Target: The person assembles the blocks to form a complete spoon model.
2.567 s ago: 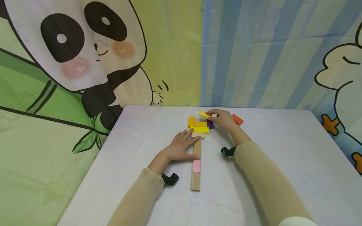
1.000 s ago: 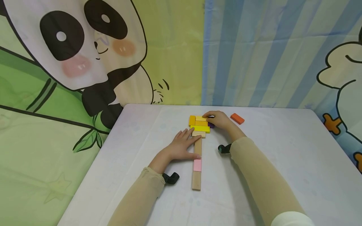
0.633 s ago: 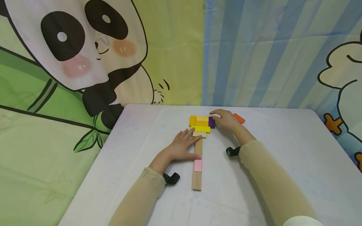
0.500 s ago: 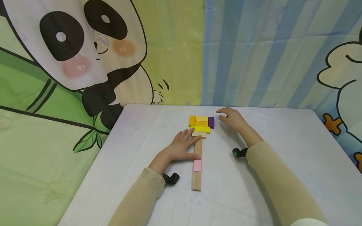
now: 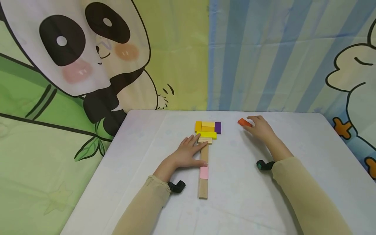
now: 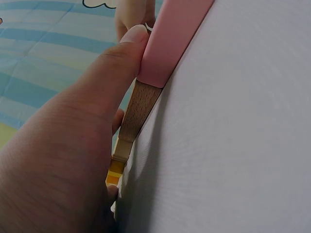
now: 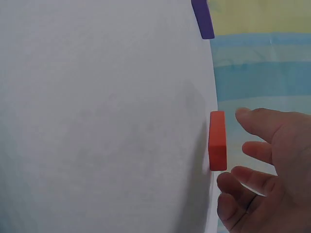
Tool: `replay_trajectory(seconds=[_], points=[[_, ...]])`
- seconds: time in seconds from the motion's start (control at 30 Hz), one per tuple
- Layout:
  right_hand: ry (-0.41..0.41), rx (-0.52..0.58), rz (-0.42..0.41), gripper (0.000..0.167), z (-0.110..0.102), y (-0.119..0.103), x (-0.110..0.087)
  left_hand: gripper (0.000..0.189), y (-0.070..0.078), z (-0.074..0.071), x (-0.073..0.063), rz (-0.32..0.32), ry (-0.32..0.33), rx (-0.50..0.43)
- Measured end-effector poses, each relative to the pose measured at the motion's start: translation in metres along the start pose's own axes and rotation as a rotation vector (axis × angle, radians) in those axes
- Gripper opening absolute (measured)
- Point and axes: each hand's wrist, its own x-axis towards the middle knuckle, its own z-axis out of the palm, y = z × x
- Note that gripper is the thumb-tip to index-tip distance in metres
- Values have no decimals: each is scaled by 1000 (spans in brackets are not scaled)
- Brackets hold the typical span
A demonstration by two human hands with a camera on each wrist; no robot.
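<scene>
My left hand (image 5: 182, 156) rests with spread fingers along a column of wooden blocks. Its thumb touches the column near the pink block (image 5: 204, 173), and the fingertips reach the striped natural-wood blocks (image 5: 205, 140) and bright yellow block (image 5: 206, 135). Above these lie an upright orange-yellow block (image 5: 198, 126), a pale yellow block (image 5: 208, 124) against an orange-yellow one (image 5: 208, 129), and a purple block (image 5: 218, 128) at the right end. At the far right my right hand (image 5: 261, 129) is beside a red-orange block (image 7: 217, 141); in the right wrist view its loosely bent fingers stand apart from it.
Plain wood blocks (image 5: 203, 189) continue the column toward me below the pink one. All lie on a white table (image 5: 249, 202), whose back edge meets a cartoon-printed curtain (image 5: 179, 58) close behind the red-orange block.
My right hand set the pale yellow block against the orange-yellow one, let go, and moved right to the red-orange block. The left hand has stayed in place on the column.
</scene>
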Motion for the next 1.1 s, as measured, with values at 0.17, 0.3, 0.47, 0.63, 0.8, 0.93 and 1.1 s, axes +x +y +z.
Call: replay_trajectory(seconds=[0.17,0.3,0.47,0.63,0.8,0.93,1.1], points=[[1,9,0,66,6,8,0,97,1,0,-1,1,1,-7],[31,3,-20,61,11,10,0,96,2,-1,-3,2,7,-10],[67,-13,-19,49,15,8,0,96,2,-1,-2,9,11,13],[103,-15,-21,44,15,3,-1,95,1,1,-2,14,14,35],[145,38,-65,39,15,-8,5,95,2,-1,-2,12,5,43],[144,59,-109,36,15,-24,16,95,2,0,-1,8,2,57],[88,86,-82,37,15,-50,29,95,2,2,0,13,6,61]])
